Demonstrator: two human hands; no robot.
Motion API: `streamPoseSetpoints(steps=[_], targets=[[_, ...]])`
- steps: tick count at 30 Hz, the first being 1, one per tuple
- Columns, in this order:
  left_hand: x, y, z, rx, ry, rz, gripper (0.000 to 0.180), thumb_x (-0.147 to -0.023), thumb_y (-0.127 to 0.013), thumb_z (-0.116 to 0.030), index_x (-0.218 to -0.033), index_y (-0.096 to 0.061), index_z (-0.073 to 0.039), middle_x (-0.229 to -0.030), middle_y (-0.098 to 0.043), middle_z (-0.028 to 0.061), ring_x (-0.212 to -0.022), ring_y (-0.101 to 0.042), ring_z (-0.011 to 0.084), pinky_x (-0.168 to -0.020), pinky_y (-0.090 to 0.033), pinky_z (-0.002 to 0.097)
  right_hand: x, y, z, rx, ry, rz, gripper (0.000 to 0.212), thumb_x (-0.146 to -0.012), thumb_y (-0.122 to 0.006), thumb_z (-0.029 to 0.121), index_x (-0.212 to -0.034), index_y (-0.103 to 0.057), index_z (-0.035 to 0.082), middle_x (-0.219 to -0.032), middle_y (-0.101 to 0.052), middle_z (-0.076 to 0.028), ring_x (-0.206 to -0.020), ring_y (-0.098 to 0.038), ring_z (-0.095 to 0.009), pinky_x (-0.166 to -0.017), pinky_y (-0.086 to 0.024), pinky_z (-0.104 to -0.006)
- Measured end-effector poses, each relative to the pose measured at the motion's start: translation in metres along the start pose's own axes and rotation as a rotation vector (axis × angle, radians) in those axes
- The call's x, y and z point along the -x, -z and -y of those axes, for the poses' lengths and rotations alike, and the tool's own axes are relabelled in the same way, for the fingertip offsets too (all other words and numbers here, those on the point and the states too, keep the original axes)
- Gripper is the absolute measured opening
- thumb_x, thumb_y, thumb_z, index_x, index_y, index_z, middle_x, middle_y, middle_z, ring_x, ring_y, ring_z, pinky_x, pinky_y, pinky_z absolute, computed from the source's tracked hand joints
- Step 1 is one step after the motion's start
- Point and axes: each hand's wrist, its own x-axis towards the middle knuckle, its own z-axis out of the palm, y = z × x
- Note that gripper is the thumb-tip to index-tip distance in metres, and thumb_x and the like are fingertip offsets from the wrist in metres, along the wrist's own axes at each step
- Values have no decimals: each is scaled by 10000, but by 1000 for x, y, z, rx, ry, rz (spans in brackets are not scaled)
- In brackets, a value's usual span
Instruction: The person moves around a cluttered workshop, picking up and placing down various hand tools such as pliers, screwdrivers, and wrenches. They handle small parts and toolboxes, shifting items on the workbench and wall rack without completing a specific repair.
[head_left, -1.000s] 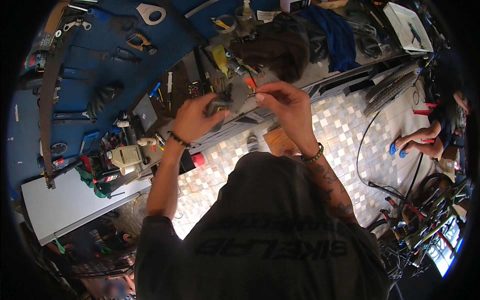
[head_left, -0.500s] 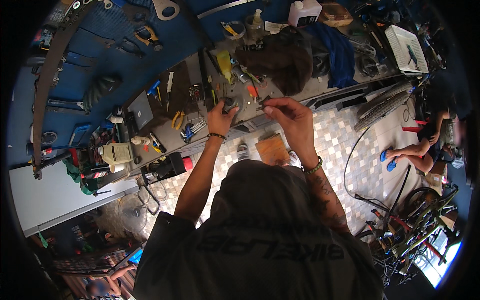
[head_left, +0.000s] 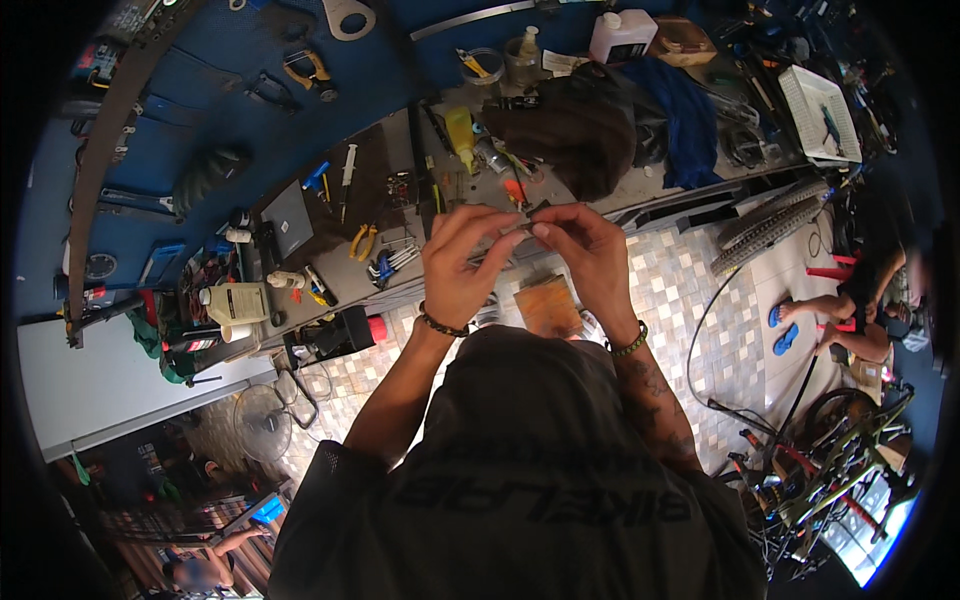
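Observation:
Both hands meet above the front edge of the workbench. Between the thumb and fingers of my right hand is a small dark part, too small to name. My left hand has its thumb and fingertips pinched close beside that part; whether they touch it or hold a tiny piece of their own is hard to make out. Just beyond the fingers lie a small orange-red item and a yellow squeeze bottle.
Yellow-handled pliers, a set of hex keys and a dark cloth lie on the bench. Bicycle tires lean at its right end. A person sits at the right, near a bicycle.
My left hand has left a small round container on the bench and come right, to the fingertips of my right hand. The right hand still pinches the dark part. The view has shifted slightly.

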Motion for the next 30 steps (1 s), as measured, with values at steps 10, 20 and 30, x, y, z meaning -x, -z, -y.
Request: streamPoseSetpoints(steps=[10,20,30], targets=[[0,-8,-1,95,110,87,149,-856,-820,-16,-994,-766,0,-932,-742,91,-850,-730,212,-741,-555,308,2,9,2,163,-34,69,126,-1001,-731,103,-1052,-717,-11,-927,-752,-50,-831,-687,-82,-746,-553,-254],[-3,-9,9,519,566,389,123,-947,-764,-50,-1023,-756,47,-900,-769,67,-733,-704,111,-693,-557,267,8,29,13,622,348,175,96,-987,-691,56,-1054,-685,-12,-928,-709,-144,-834,-720,-325,-749,-556,-387],[-24,-1,-4,221,279,502,115,-922,-772,-10,-1027,-756,36,-909,-749,78,-791,-704,123,-703,-542,271,11,37,21,675,430,198,112,-991,-674,69,-1062,-650,-14,-962,-664,-184,-884,-675,-408,-766,-533,-454]])
